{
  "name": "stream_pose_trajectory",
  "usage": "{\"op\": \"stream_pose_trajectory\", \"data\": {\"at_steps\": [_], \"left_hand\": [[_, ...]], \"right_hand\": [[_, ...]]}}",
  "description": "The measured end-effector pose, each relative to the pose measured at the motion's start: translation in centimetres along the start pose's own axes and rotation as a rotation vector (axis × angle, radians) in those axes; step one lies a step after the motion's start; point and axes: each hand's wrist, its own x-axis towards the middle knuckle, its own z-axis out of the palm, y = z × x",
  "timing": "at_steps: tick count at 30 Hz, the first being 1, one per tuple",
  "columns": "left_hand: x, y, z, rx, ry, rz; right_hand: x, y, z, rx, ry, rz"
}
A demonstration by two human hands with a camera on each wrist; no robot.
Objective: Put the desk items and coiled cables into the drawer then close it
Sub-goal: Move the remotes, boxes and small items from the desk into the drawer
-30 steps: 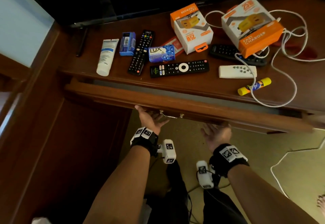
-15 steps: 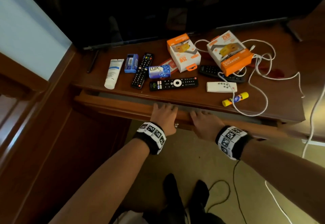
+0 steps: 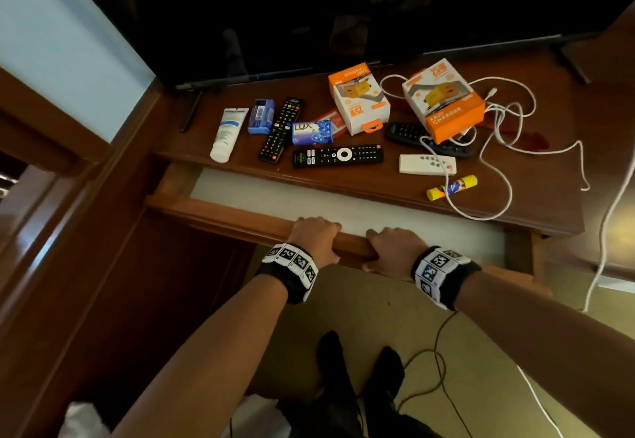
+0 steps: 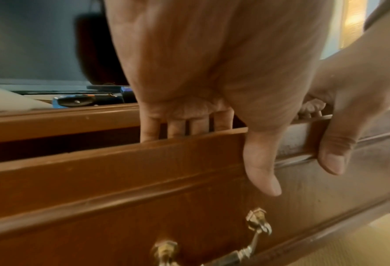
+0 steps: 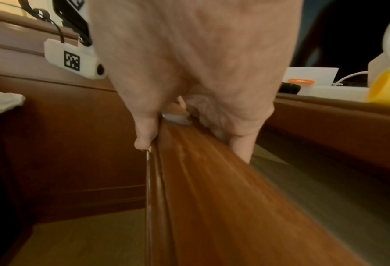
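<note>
A: Drawer (image 3: 240,223) stands partly open under the desk top (image 3: 549,197); pale liner shows inside. Left hand (image 3: 314,238) grips the drawer's front rail, fingers hooked over the top edge into the cavity, thumb down the outer face. Brass pull (image 4: 246,250) hangs below it, untouched.

B: Right hand (image 3: 391,247) just beside it, clamped on the same rail, fingers inside, thumb outside.

A: Task items all lie on the desk top: two orange-and-white charger boxes (image 3: 443,97), three black remotes (image 3: 338,156), white remote (image 3: 427,164), soap box (image 3: 312,132), white tube (image 3: 226,135), blue box (image 3: 261,116), glue stick (image 3: 452,187).

B: White cable (image 3: 498,149) lies loose, looping around the right box and off the desk's edge.
</note>
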Motion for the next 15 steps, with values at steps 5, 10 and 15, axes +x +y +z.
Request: {"op": "stream_pose_trajectory", "data": {"at_steps": [5,10,15], "left_hand": [[-4.2,0.8,1.7,0.021,-0.069,0.009],[-7.6,1.3,3.2,0.061,-0.142,0.024],[-9.0,1.5,2.8,0.004,-0.233,0.006]], "right_hand": [[-3.0,-2.6,2.2,0.031,-0.028,-0.05],[-5.6,-5.2,4.3,0.045,-0.059,-0.094],[-6.7,-5.2,4.1,0.145,-0.146,-0.079]]}}
